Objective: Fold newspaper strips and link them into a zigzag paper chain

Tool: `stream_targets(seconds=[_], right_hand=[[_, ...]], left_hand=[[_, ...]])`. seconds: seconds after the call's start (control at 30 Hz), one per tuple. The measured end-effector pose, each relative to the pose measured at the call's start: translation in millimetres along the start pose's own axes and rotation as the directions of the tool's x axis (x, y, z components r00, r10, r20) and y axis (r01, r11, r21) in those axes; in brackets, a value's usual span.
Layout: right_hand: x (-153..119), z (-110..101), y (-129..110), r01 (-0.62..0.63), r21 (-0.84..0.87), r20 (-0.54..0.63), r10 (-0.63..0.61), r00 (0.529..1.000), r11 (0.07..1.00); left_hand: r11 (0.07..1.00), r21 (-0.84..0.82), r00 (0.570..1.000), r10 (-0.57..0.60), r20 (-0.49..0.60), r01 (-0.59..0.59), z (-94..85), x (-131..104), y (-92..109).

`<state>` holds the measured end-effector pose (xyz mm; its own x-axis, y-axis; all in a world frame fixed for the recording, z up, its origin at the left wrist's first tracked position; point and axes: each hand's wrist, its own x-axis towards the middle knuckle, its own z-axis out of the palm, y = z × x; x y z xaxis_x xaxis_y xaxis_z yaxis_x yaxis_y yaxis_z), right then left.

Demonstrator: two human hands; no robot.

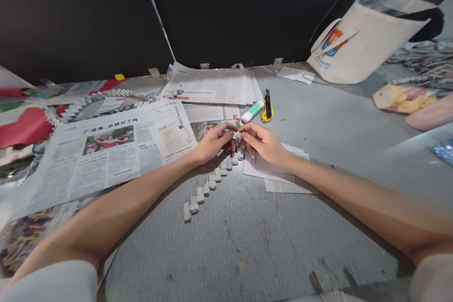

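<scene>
Reaching forward over a grey table [247, 240], a person's two bare forearms meet at mid-table, where both hands work on a chain of folded paper links [209, 184]. The chain runs in a zigzag from its loose near end, lying flat on the table, up to the fingers. The left hand [212, 142] and the right hand [264, 141] touch at the fingertips, both pinched closed on the top link of the chain. Under the right wrist lie a few cut paper sheets [279, 174]. To the left a newspaper [106, 151] is spread open, its edge just beside the left hand. Just beyond the hands a glue stick [252, 112] and a yellow box cutter [267, 105] lie side by side. Behind them sits a stack of newspaper pages [212, 86]. At far left a longer folded chain [102, 101] and red paper [21, 127] rest, and at far right a white tote bag [368, 40] leans before the dark backdrop.
</scene>
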<state>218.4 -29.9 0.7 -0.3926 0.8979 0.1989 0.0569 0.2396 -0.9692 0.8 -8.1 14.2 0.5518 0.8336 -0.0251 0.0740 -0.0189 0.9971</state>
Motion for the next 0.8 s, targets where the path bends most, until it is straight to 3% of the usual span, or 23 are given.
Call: stream_targets(seconds=[0.23, 0.53, 0.8], right_hand=[[0.4, 0.5, 0.3, -0.021, -0.026, -0.027, 0.020, 0.999, 0.999], [1.5, 4.1, -8.5, -0.037, -0.032, 0.021, 0.037, 0.999, 0.999], [1.5, 2.7, -4.1, 0.004, -0.045, 0.009, -0.004, 1.000, 0.999]], left_hand=[[1.000, 0.005, 0.997, 0.028, 0.067, -0.029, -2.0, -1.1, -0.4], [0.990, -0.103, 0.979, 0.114, 0.167, -0.097, -3.2, -0.9, -6.0], [0.997, -0.048, 0.983, 0.070, 0.169, -0.062, -0.9, -3.7, -3.1]])
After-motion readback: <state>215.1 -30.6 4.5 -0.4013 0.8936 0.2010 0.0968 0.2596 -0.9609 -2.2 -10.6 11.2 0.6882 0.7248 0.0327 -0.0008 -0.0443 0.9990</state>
